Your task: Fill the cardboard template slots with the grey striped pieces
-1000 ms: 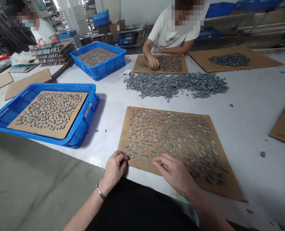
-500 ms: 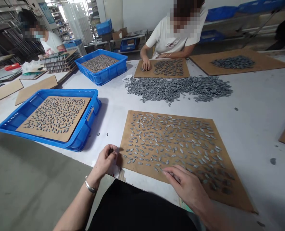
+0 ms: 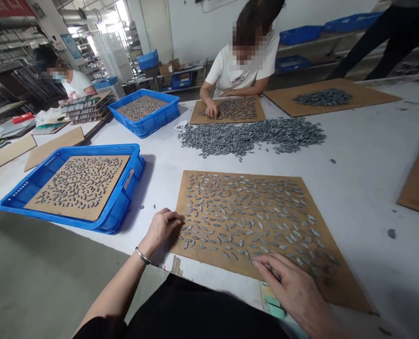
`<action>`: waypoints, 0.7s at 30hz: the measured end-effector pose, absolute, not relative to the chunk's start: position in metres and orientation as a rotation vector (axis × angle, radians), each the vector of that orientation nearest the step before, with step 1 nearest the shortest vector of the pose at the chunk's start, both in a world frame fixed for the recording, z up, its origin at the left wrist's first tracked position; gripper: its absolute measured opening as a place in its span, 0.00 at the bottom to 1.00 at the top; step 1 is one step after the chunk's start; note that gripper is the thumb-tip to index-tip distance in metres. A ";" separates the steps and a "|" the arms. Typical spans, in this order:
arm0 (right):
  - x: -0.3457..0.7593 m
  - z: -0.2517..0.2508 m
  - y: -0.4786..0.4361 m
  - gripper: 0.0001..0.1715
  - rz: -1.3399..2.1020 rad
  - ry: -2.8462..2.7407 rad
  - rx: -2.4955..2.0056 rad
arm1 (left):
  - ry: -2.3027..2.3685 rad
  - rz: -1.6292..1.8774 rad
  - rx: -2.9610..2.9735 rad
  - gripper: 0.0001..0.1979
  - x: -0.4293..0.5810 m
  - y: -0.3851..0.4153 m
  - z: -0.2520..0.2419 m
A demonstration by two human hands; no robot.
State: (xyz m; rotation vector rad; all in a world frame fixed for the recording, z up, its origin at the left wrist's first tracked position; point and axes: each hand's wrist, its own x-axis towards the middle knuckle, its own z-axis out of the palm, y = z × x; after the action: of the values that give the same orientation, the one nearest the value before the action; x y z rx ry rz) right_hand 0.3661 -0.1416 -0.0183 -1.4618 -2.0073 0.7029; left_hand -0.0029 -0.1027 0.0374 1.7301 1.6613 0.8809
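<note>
Rows of small grey leaf-shaped pieces (image 3: 230, 214) cover a brown board (image 3: 209, 261) on the white table (image 3: 357, 188). At the board's left edge, my left hand (image 3: 163, 228) has its fingers pinched together, and what they hold is too small to name. My right hand (image 3: 283, 278) is over the front edge, with grey pieces between its curled fingers and its fingertips close to one piece on the board. A silver bracelet (image 3: 143, 255) circles my left wrist.
A blue tray (image 3: 124, 207) holding a filled board stands left, another blue tray (image 3: 158, 120) behind it. Loose grey pieces (image 3: 248, 136) are heaped beyond my board. Across the table, a person's hand (image 3: 212, 110) touches another board. A green object (image 3: 275, 301) lies at the front edge.
The view has shifted. My left hand has moved slightly up to the board's left edge, its fingers now pointing right. My right fingertips are beside a piece near the front edge.
</note>
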 end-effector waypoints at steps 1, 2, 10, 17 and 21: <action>0.368 -0.020 -0.142 0.21 0.697 -2.008 -1.463 | 1.624 0.843 1.778 0.05 -0.002 -0.103 0.035; 0.369 -0.022 -0.142 0.21 0.688 -2.008 -1.463 | 1.600 0.810 1.806 0.06 0.000 -0.104 0.033; 0.368 -0.030 -0.142 0.24 0.614 -1.999 -1.465 | 1.611 0.727 1.837 0.05 0.000 -0.105 0.031; 0.369 -0.033 -0.143 0.24 0.576 -2.014 -1.483 | 1.620 0.658 1.941 0.09 0.000 -0.105 0.028; 0.368 -0.037 -0.143 0.24 0.558 -2.036 -1.479 | 1.699 0.688 1.908 0.08 0.002 -0.107 0.023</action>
State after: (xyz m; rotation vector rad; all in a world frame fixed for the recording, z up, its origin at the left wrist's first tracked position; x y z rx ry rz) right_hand 0.3684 -0.1432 -0.0368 -1.4793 -2.0364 0.5582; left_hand 0.0021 -0.1071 0.0230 1.9084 1.6991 0.6878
